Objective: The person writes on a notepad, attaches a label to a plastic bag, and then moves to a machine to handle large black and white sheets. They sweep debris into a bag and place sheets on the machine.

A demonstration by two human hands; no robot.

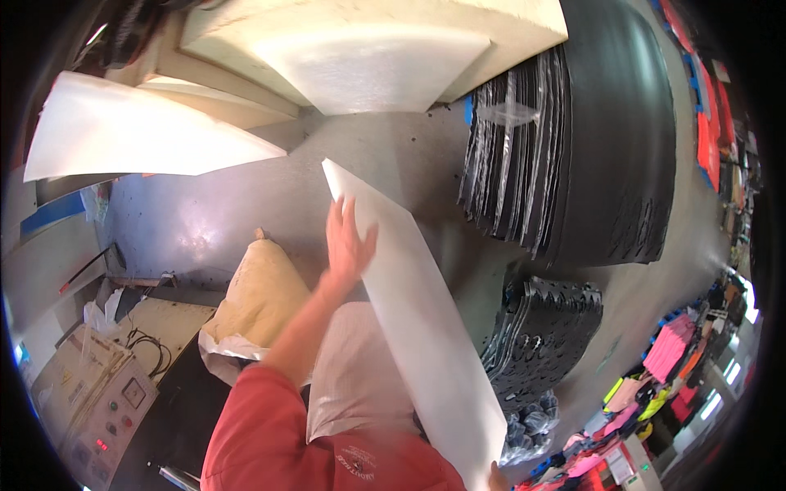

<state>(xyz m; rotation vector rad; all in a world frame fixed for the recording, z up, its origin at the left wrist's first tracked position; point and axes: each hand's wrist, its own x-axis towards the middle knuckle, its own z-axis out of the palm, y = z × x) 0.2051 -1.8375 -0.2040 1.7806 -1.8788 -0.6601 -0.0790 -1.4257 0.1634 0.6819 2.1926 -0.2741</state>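
Observation:
A stiff white sheet (426, 319) slants across the middle, from over the floor down to my right side. My left hand (350, 245) is at its upper left edge, with the thumb over the sheet's face and the fingers along the edge. Of my right hand (497, 477) only a small part shows, at the sheet's lower corner; the rest is hidden. Farther left, another pale sheet (147, 135) sticks out. A translucent white sheet (372, 69) lies over the front of a large cream block (524, 24).
A tall stack of black sheets (573, 155) stands at the right, with cut black sheets (548, 335) nearer. A beige sack (258, 286) stands left of my legs. A control box (106, 409) with dials is lower left. Coloured piles (671, 344) line the far right.

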